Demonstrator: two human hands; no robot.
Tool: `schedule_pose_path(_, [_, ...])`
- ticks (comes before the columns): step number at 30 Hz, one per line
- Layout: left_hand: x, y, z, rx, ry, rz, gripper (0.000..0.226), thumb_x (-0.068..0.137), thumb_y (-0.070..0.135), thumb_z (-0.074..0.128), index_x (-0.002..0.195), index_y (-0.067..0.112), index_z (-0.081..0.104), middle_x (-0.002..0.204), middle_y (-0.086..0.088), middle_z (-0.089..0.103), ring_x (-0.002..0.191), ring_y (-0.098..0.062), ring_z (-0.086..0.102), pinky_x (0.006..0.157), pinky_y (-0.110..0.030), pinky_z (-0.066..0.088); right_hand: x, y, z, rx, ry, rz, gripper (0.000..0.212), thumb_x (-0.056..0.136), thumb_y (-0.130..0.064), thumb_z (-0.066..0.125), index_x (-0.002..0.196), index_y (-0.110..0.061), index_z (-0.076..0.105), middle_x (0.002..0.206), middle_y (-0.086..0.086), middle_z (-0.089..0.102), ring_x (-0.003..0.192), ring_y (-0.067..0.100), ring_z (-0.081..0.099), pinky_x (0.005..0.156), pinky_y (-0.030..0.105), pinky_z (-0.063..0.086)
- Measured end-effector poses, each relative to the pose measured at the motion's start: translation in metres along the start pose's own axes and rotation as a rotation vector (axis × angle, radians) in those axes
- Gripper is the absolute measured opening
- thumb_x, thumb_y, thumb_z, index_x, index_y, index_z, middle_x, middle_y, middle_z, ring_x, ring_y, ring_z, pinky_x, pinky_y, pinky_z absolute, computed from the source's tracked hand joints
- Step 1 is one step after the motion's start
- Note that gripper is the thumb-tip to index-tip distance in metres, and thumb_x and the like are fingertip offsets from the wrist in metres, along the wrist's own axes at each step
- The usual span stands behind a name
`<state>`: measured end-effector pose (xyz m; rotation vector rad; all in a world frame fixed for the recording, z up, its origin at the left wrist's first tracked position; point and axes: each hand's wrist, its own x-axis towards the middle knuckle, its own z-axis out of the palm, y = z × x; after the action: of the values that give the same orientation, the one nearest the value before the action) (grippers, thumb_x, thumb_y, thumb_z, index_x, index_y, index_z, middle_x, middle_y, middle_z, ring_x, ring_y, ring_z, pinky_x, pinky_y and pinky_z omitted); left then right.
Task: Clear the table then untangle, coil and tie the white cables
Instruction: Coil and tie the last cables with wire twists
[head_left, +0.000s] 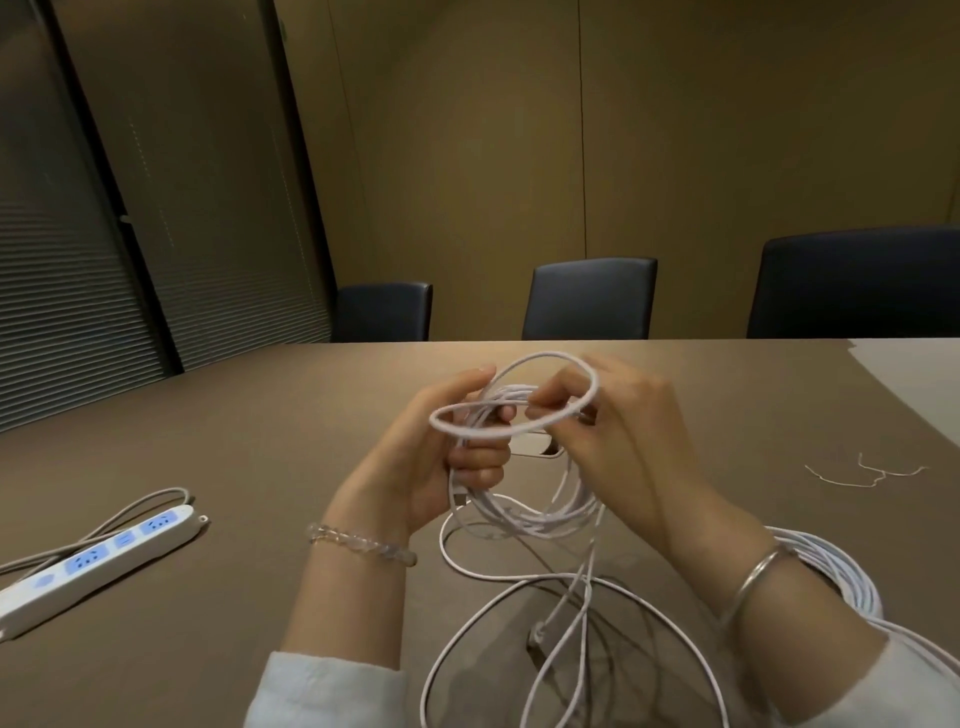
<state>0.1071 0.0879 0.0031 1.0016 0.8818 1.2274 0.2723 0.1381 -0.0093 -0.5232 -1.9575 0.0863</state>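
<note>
My left hand (457, 441) grips the coiled white cable (519, 512) above the bench (260, 431). My right hand (618, 431) pinches its top loop (511, 427).

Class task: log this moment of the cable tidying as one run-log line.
step: coiling | left hand: grips white cable coil | right hand: pinches a loop | loose cable: on table | twist ties: unused

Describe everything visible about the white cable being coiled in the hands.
The white cable is thin, round and looks plastic-sheathed. Several loops hang bunched in the left hand, which grips them; the right hand pinches a fresh loop above. Uncoiled slack trails in loose curves onto the brown table toward the camera.
</note>
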Motion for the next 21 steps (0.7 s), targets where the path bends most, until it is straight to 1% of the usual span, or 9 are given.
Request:
schedule_pose_path(2, [0.0,0.001,-0.001,-0.023,-0.028,-0.034,0.038,0.087,0.043,0.055,0.074,0.007,0.055,0.049,0.003,0.036,0.035,-0.004,0.032,0.035,-0.014,0.027,-0.001,0.001,0.0,-0.029,0.048,-0.072,0.007,0.083,-0.012,0.075,0.081,-0.006,0.072,0.079,0.006,0.065,0.064,0.018,0.057,0.057,0.027,0.049])
schedule_pose_path(4, [-0.001,0.0,-0.002,0.054,-0.005,-0.01,0.039,0.088,0.045,0.057,0.07,0.011,0.057,0.049,0.004,0.037,0.036,-0.004,0.032,0.036,-0.013,0.028,-0.001,0.001,0.002,-0.019,0.063,-0.052,0.009,0.084,-0.016,0.075,0.081,-0.007,0.071,0.078,0.003,0.065,0.064,0.012,0.055,0.057,0.018,0.044])
schedule_pose_path(6, [-0.002,-0.001,-0.003,0.165,0.06,0.054,0.038,0.086,0.046,0.061,0.065,0.015,0.058,0.051,0.004,0.038,0.039,-0.006,0.034,0.038,-0.015,0.033,0.0,0.001,0.002,0.146,0.026,0.1,0.009,0.085,-0.021,0.074,0.084,-0.012,0.072,0.079,-0.003,0.067,0.065,0.007,0.057,0.059,0.013,0.046])
schedule_pose_path(8, [-0.003,-0.001,-0.004,0.239,0.134,0.103,0.04,0.086,0.048,0.061,0.061,0.017,0.057,0.052,0.004,0.039,0.041,-0.007,0.035,0.038,-0.016,0.034,0.005,0.0,-0.003,0.494,-0.039,0.336,0.008,0.09,-0.021,0.067,0.087,-0.016,0.072,0.079,-0.002,0.069,0.068,0.01,0.063,0.061,0.017,0.051])
schedule_pose_path(10, [-0.003,-0.001,-0.007,0.306,0.21,0.145,0.04,0.086,0.051,0.06,0.063,0.018,0.055,0.053,0.004,0.04,0.042,-0.008,0.034,0.04,-0.017,0.033,0.009,0.003,-0.009,0.729,-0.096,0.495,0.022,0.098,-0.026,0.052,0.09,-0.018,0.072,0.083,-0.001,0.071,0.07,0.012,0.066,0.06,0.02,0.053])
schedule_pose_path(11, [-0.003,-0.001,-0.008,0.324,0.235,0.164,0.04,0.086,0.052,0.059,0.066,0.018,0.053,0.053,0.004,0.04,0.043,-0.008,0.034,0.041,-0.017,0.032,0.01,0.005,-0.01,0.734,-0.142,0.505,0.028,0.099,-0.032,0.049,0.092,-0.019,0.072,0.083,-0.002,0.071,0.072,0.012,0.067,0.062,0.021,0.054])
schedule_pose_path(14, [-0.002,-0.001,-0.01,0.206,0.218,0.19,0.039,0.089,0.051,0.056,0.07,0.017,0.05,0.056,0.003,0.044,0.045,-0.008,0.039,0.043,-0.018,0.037,0.007,0.011,-0.007,0.441,-0.226,0.335,0.012,0.092,-0.032,0.063,0.096,-0.024,0.07,0.085,-0.01,0.068,0.08,0.005,0.063,0.069,0.017,0.052])
schedule_pose_path(17, [-0.004,-0.001,-0.009,-0.067,0.125,0.142,0.038,0.086,0.048,0.058,0.064,0.017,0.054,0.055,0.002,0.049,0.047,-0.01,0.051,0.049,-0.021,0.049,0.002,0.018,0.0,0.116,-0.127,0.125,0.011,0.088,-0.02,0.069,0.099,-0.021,0.067,0.091,-0.012,0.062,0.08,0.001,0.056,0.069,0.008,0.044])
schedule_pose_path(21, [-0.002,-0.003,-0.008,-0.392,-0.098,0.054,0.039,0.094,0.044,0.054,0.069,0.014,0.053,0.045,0.008,0.04,0.037,-0.003,0.039,0.042,-0.014,0.038,-0.003,0.021,0.009,-0.08,0.022,0.0,0.02,0.087,-0.023,0.069,0.104,-0.012,0.067,0.096,0.0,0.062,0.074,0.006,0.049,0.065,0.006,0.035])
